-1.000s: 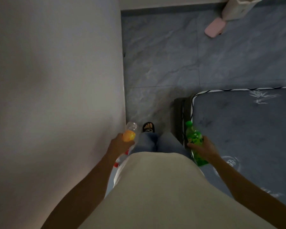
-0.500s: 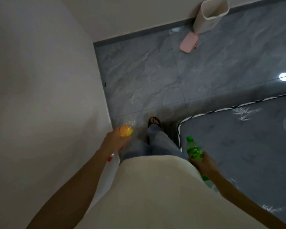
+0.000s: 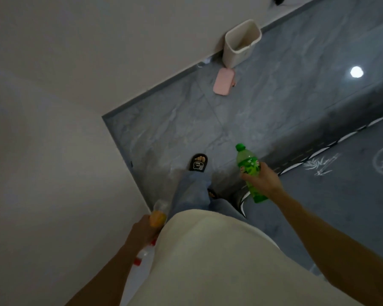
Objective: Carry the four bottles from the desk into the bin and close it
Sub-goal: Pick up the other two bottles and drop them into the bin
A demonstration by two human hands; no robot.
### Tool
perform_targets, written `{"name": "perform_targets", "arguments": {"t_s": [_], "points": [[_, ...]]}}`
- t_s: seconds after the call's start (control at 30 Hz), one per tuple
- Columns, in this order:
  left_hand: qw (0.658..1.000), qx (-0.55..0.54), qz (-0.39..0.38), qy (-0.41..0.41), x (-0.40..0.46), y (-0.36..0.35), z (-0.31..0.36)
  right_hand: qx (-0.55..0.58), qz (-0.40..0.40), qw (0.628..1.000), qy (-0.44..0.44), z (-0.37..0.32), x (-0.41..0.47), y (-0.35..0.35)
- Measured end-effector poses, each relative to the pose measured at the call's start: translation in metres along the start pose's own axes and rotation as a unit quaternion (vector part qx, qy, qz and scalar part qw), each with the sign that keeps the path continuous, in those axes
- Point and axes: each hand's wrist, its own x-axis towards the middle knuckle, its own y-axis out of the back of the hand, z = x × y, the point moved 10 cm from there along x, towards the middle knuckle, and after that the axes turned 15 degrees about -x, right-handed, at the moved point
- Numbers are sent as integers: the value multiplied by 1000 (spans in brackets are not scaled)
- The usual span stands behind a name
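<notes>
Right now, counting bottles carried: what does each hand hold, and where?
Right hand: green bottle, mid-body. Left hand: orange-labelled clear bottle; hold point unclear.

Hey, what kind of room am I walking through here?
Probably a bedroom at home: a dark patterned mattress with striped edging on the right, grey marble-look floor tiles, and a small white bin against the wall with its pink lid lying beside it.

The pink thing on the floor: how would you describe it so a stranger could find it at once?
Follow the white wall to where its dark skirting meets the grey tiled floor. There a cream bin stands open against the wall. Lying flat on the tiles just in front of it is the pink lid, a rounded rectangle and the only pink thing in sight.
</notes>
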Motion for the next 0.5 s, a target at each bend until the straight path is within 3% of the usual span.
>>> {"name": "perform_targets", "arguments": {"t_s": [0.23,0.5], "points": [[985,112,-58,-119,57,29,175,90,-18,991,-95,30,8,13],[944,202,-93,-242,77,-26,403,231,-35,936,-263,125,-26,-13]]}}
